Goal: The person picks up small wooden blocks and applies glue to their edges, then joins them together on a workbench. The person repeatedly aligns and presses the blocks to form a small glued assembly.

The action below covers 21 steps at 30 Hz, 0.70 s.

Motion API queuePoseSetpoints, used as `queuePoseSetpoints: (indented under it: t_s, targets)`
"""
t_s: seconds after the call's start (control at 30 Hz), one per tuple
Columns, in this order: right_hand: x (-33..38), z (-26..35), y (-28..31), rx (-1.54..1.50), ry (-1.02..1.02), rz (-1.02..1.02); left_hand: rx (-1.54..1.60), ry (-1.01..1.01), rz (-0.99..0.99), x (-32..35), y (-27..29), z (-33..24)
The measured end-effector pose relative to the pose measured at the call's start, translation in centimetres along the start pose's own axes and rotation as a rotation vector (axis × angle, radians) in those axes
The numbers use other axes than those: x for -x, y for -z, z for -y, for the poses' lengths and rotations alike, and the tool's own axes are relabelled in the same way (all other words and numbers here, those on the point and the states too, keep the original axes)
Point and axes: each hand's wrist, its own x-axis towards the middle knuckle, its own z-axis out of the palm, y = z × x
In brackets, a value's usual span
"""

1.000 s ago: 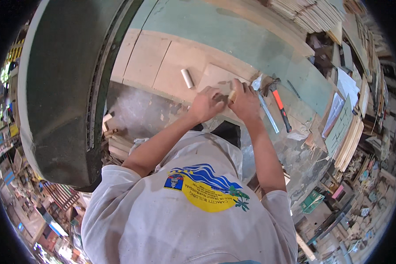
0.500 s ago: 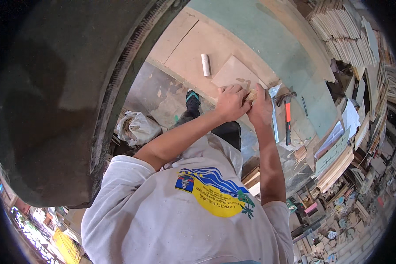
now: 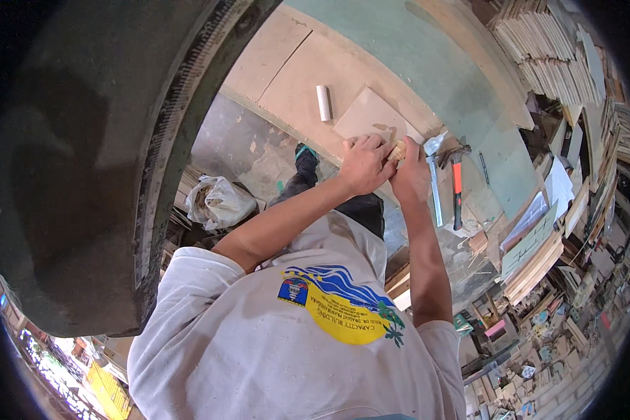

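At the near edge of the bench my two hands meet over a small pale tan block (image 3: 398, 150) that looks like wood. My right hand (image 3: 411, 178) pinches it between thumb and fingers. From the other side, the curled fingers of my left hand (image 3: 365, 165) press against it. Part of the block is hidden by my fingers. Just beyond them lies a thin square board (image 3: 368, 117) with darker stains. A whitish cylinder (image 3: 324, 103) lies farther left on the bench. To the right of my right hand are a metal ruler (image 3: 435, 189) and a hammer (image 3: 457, 189) with a red and black handle.
A large dark panel (image 3: 70, 175) fills the left side. The bench top (image 3: 308, 77) has a green strip (image 3: 399, 42) and a pen (image 3: 484, 169). Wood strips (image 3: 553, 49) are stacked at right, with papers (image 3: 557, 183). A white plastic bag (image 3: 220, 203) sits on the floor.
The view has shifted slightly. My hands stay together at the block, with small finger movements, and a little more of the block shows between them.
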Motion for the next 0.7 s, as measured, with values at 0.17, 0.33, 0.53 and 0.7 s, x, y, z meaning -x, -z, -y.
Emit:
queuePoseSetpoints:
  t_s: [0.17,0.33,0.53,0.7]
  targets:
    - [0.0,0.3,0.1,0.000,0.026,-0.039,0.000,-0.002,0.020,-0.1,0.0,0.2]
    - [-0.1,0.5,0.5,-0.032,-0.017,-0.031,0.053,0.077,-0.103,-0.4,-1.2,-0.3]
    - [-0.3,-1.3,2.1,-0.265,0.012,0.105,0.104,0.120,-0.060,-0.6,-0.3,-0.9]
    - [-1.8,-3.2,4.7,-0.510,-0.031,0.333,0.049,0.122,-0.022,-0.6,0.2,-1.2]
